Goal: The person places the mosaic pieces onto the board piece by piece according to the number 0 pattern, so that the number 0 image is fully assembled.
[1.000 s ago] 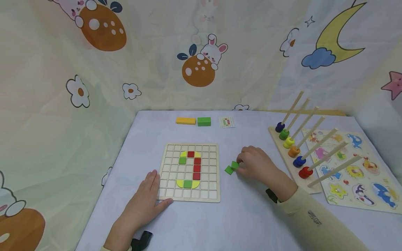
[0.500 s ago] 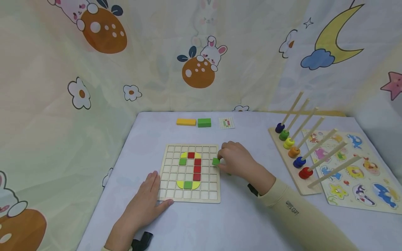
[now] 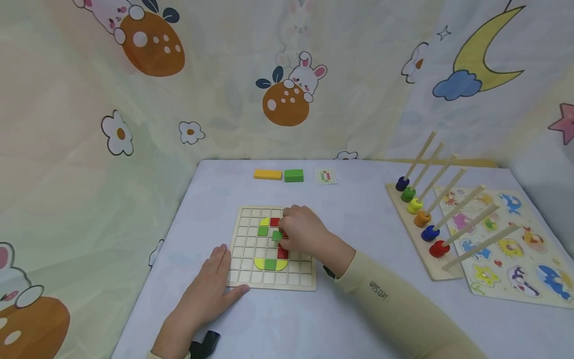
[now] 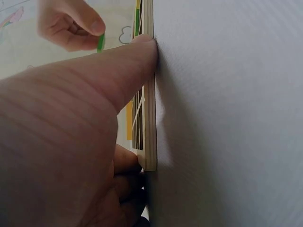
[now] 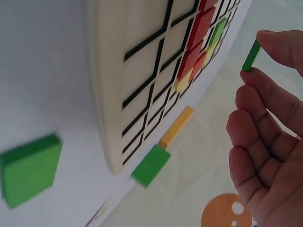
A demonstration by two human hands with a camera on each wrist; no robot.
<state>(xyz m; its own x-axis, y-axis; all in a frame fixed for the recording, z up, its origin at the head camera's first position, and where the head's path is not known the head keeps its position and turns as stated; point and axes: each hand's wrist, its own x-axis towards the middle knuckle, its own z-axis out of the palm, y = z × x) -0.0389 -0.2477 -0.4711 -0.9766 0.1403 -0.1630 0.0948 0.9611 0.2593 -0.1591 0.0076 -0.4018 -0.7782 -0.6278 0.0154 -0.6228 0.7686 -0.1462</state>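
Observation:
A wooden grid board lies on the white table, holding red tiles, green tiles and rounded yellow pieces. My left hand rests at the board's left side, fingers extended along that edge and thumb touching the front edge. Over the board's middle, my right hand pinches a small green square tile between thumb and index finger. The right wrist view shows this tile held apart from the board. The right hand hides part of the board's upper right and some tiles.
A loose green tile lies on the table to the board's right. Behind stand a yellow block, a green block and a small pattern card. At right are a peg rack with beads and an animal puzzle board.
My right hand has carried the green tile leftward from the table beside the board to above its middle. The left hand has stayed at the board's edge.

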